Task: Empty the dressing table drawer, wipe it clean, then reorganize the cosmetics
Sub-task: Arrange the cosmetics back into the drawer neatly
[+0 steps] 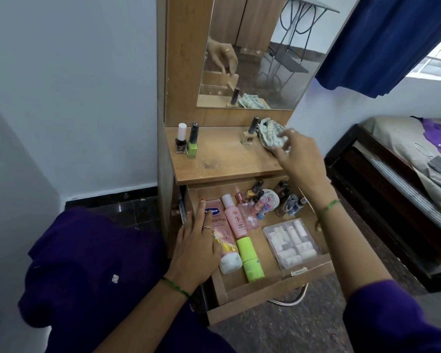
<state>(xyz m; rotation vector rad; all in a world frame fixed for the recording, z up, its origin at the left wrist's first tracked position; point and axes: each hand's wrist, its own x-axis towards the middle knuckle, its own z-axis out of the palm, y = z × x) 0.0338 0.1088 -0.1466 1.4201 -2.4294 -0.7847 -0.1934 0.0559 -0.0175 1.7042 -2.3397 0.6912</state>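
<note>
The wooden drawer (255, 293) stands pulled open below the dressing table top (222, 161). Inside lie a pink lotion bottle (220, 240), a smaller pink bottle (236, 217), a green tube (250, 258), a clear box of small tubes (290, 242) and several small bottles at the back (273, 200). My left hand (196, 245) rests flat on the lotion bottle and the drawer's left wall. My right hand (298, 156) hovers over the top, fingers spread at a green checked cloth (270, 136). Whether they touch it I cannot tell.
On the table top stand a dark nail polish (180, 140), a green one (192, 141) and a clear bottle (250, 135) beside the cloth. A mirror (255, 59) rises behind. A bed (402, 174) is close on the right, a wall on the left.
</note>
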